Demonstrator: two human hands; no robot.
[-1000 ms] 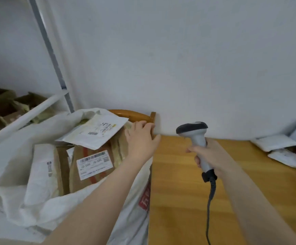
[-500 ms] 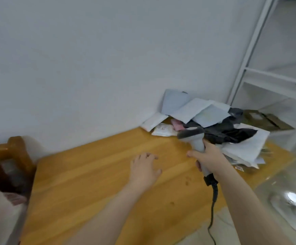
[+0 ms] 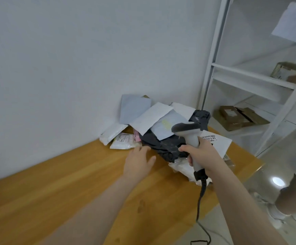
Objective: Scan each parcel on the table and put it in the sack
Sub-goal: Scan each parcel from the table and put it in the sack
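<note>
- Right hand (image 3: 203, 156) curled round scanner (image 3: 189, 133) handle, head aimed over parcel pile (image 3: 150, 119), ready to read labels.
- Left hand (image 3: 138, 161) empty, fingers straight, just beside black parcel (image 3: 161, 145), likely next pick.
- That parcel pile heaped in table (image 3: 55, 191) corner by wall; sack not in view.

Orange-brown wooden table (image 3: 59, 188), black parcel (image 3: 163, 145), white envelopes (image 3: 150, 118), grey-and-white scanner (image 3: 188, 133), brown boxes (image 3: 239, 117).

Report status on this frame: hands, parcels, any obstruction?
Left hand open, fingers at edge of black parcel. Right hand grips scanner over the pile heaped against the wall. Sack not in view. Nothing between hands and pile.
</note>
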